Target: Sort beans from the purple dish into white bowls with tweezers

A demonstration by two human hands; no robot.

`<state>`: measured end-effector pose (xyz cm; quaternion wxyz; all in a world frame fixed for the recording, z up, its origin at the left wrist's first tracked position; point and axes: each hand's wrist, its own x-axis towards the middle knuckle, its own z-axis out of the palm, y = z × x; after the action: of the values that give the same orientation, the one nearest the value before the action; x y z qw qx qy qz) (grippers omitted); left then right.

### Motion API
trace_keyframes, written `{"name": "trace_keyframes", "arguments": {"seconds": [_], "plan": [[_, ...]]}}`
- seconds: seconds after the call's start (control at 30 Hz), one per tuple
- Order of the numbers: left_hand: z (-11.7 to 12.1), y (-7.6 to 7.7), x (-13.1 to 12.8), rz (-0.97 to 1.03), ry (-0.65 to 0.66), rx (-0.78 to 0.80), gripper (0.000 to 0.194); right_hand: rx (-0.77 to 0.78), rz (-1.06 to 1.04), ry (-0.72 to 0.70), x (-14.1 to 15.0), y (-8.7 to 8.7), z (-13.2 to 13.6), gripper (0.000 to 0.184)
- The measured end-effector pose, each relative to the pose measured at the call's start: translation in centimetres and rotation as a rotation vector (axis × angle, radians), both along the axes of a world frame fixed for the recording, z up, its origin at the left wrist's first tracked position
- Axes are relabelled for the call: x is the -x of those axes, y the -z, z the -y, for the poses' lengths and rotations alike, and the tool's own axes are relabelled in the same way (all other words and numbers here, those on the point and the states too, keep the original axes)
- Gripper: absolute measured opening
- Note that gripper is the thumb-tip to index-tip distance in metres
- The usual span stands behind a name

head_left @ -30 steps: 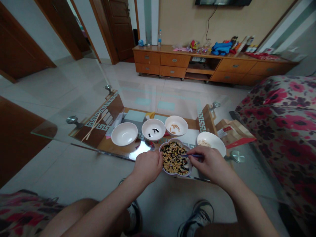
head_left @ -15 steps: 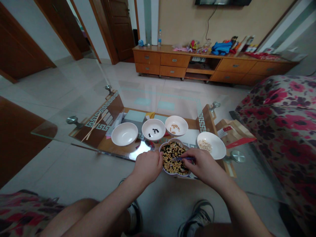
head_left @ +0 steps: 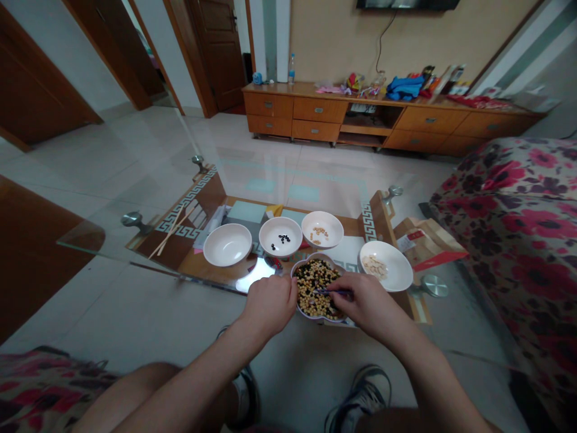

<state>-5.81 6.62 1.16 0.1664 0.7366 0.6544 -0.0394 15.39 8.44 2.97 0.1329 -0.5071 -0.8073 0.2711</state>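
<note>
A lobed, pale-rimmed bowl (head_left: 311, 282) full of mixed yellow and black beans sits at the near edge of the glass table. My left hand (head_left: 271, 304) is closed on its left rim. In my right hand (head_left: 360, 297) is a pair of purplish tweezers (head_left: 339, 292), pinched between thumb and fingers, tips down among the beans. Whether the tips hold a bean is too small to tell. Behind stand a white bowl with a few black beans (head_left: 280, 224) and one with yellow beans (head_left: 322, 218). A white bowl with pale flat pieces (head_left: 396, 264) is at right.
A bare white bowl (head_left: 228, 245) stands at left, near wooden chopsticks (head_left: 169, 231). The glass tabletop (head_left: 103, 240) has metal supports at its corners. A brown paper bag (head_left: 428, 237) shows at right, beside a flowered sofa (head_left: 527, 240). A long wooden cabinet (head_left: 315, 114) stands behind.
My right hand has shifted slightly left over the bean bowl, with the tweezers still in it. My left hand and the bowls stay where they were.
</note>
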Motion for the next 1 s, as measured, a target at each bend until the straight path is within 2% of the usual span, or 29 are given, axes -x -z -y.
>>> {"name": "trace_keyframes", "arguments": {"seconds": [0.7,1.0], "plan": [[0.0,0.1,0.0,0.002,-0.008,0.017,0.056,-0.06,0.028,0.026,-0.8,-0.7,-0.3,0.02],[0.0,0.1,-0.1,-0.005,-0.009,0.004,0.055,-0.143,-0.004,0.052,-1.1,-1.1,-0.4,0.021]]}}
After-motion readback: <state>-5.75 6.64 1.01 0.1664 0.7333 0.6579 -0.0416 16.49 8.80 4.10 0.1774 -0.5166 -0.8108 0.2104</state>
